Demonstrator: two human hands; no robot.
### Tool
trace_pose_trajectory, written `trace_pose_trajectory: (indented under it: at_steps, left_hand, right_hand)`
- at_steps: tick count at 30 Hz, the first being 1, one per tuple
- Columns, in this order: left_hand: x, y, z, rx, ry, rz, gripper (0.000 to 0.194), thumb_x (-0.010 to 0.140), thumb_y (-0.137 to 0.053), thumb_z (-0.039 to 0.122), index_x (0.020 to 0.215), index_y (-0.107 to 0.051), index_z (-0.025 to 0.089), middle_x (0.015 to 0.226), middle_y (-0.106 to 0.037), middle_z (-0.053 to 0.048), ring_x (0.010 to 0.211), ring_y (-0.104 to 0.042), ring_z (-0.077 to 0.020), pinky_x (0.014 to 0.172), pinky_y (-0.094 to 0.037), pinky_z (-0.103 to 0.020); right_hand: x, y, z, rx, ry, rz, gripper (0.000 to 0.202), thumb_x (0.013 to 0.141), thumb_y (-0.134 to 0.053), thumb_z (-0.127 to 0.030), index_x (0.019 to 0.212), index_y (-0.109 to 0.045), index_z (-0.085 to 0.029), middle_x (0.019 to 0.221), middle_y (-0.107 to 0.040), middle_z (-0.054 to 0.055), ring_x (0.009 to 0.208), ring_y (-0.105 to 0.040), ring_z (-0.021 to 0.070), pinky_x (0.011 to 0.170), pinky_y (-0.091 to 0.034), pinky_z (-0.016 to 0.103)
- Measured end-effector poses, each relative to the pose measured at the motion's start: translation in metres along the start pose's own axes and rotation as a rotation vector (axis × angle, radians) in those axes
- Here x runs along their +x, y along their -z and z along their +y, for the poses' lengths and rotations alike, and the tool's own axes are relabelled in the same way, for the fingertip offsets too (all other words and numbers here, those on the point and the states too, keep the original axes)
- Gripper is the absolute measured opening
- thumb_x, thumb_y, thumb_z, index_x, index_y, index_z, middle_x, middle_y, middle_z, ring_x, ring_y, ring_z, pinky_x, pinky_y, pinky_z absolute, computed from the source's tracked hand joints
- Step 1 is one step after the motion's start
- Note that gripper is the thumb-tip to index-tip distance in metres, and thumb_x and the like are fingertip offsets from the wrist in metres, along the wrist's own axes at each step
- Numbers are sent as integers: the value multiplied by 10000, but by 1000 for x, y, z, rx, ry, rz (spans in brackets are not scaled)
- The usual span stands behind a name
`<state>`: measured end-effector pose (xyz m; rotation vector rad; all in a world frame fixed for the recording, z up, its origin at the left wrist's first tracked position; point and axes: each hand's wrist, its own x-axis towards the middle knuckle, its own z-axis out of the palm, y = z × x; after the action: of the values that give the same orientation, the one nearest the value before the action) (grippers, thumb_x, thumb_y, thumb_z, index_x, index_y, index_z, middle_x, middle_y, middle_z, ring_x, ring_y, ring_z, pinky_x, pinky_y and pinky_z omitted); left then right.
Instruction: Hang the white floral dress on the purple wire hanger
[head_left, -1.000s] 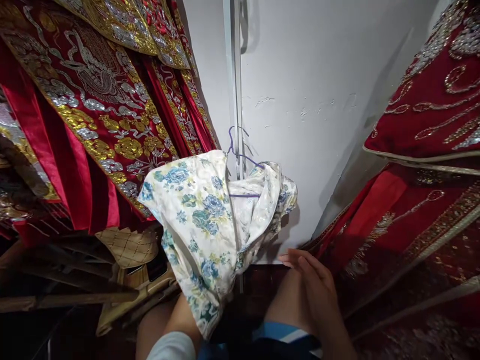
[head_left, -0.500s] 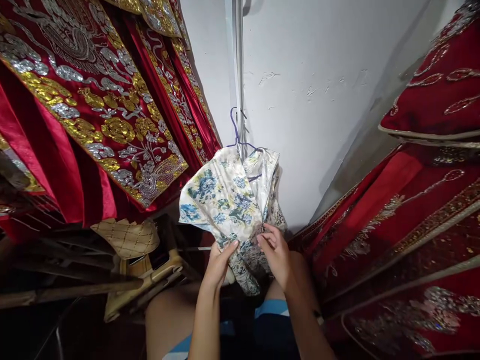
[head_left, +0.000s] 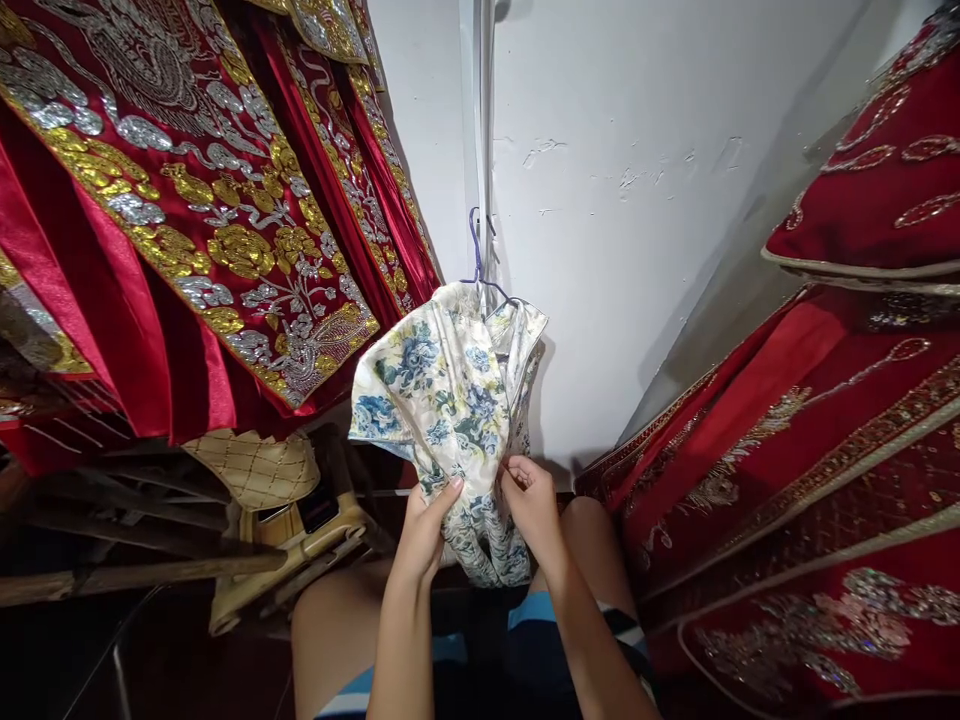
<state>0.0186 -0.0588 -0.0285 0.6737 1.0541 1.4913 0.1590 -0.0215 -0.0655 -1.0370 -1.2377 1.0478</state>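
Head view, clock laid over it. Floral garment [head_left: 469, 405], white with blue and green flowers, at the centre and down to 6 o'clock; hung on a purple hanger [head_left: 475, 245], hook at 12, against a pale upright strip [head_left: 480, 120] on the white wall [head_left: 600, 110].

My left hand [head_left: 424, 535], at 7: closed on the cloth low on the garment, thumb lying over the front, the other fingers mostly hidden. My right hand [head_left: 534, 505], at 5: fingers curled, thumb and forefinger narrow, tips at the garment's front; cannot tell whether cloth is caught between them.

Surroundings: red robe [head_left: 255, 260] with gold and silver embroidery at 10; bamboo chair [head_left: 330, 540] at 8; beaded red clothing [head_left: 757, 440] from 3 to 4. My bare knees flank the garment's lower end.
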Motion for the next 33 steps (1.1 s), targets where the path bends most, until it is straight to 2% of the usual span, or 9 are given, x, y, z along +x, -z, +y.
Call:
trace_pose_trajectory:
  at_steps: [6,12,14,19,21,24,26,30,33]
  left_hand:
    - [-5,6,12,60,-38,47,543,585,-901,416,1002,-738,109,948,-772,-127,891,-730,-297,815,-570,-372]
    - [3,25,14,85,-162,184,492,601,-889,418,955,-717,122,944,-758,-96,857,-707,-241,783,-554,-321]
    - [7,27,10,102,-270,265,479,645,-864,408,1002,-691,140,948,-737,-77,868,-689,-217,779,-539,-295]
    - [8,18,1,328,-712,563,450,761,-787,337,1149,-605,199,1157,-632,-73,1090,-600,-199,933,-464,-287]
    - [3,12,-2,440,-752,493,344,797,-757,322,1091,-626,201,1078,-636,-62,1014,-605,-192,906,-466,-290]
    - [-4,2,-7,564,-591,77,202,838,-712,318,996,-673,198,936,-666,-51,889,-627,-194,845,-485,-294]
    - [-8,-8,-12,617,-487,-112,180,842,-700,313,982,-687,200,928,-681,-55,900,-636,-206,847,-481,-295]
    - [-12,-26,-22,610,-478,-113,122,878,-633,304,937,-635,198,866,-652,-41,849,-620,-197,797,-466,-274]
    - [-12,-32,-24,645,-523,-126,80,889,-588,275,907,-608,199,833,-620,-32,806,-589,-186,771,-446,-262]
  right_hand:
    - [-8,8,0,-145,66,112,200,931,-533,-372,837,-577,-201,720,-600,17,701,-571,182,637,-454,277]
    - [-18,20,-5,-235,192,98,201,986,-479,-368,911,-584,-213,830,-621,31,785,-587,178,727,-471,277]
    - [-20,21,-8,-246,225,105,197,987,-486,-366,918,-593,-216,833,-630,33,780,-591,177,727,-473,278]
    - [-21,21,-16,-294,273,115,181,975,-518,-358,908,-620,-224,826,-661,36,769,-614,184,711,-477,287]
    - [-21,21,-19,-314,294,109,171,972,-526,-348,903,-628,-229,834,-673,38,786,-627,190,720,-480,291]
    - [-23,21,-24,-339,332,76,156,969,-532,-334,904,-635,-236,839,-680,40,793,-636,194,725,-487,299]
    - [-25,20,-27,-349,355,42,154,971,-527,-327,904,-637,-242,845,-676,43,799,-638,196,729,-494,305]
    - [-21,19,-32,-369,409,32,162,971,-513,-310,883,-634,-248,837,-665,41,791,-625,195,721,-496,313]
    - [-1,21,-43,-416,464,23,173,958,-518,-307,837,-625,-243,793,-638,34,749,-588,194,687,-473,318]
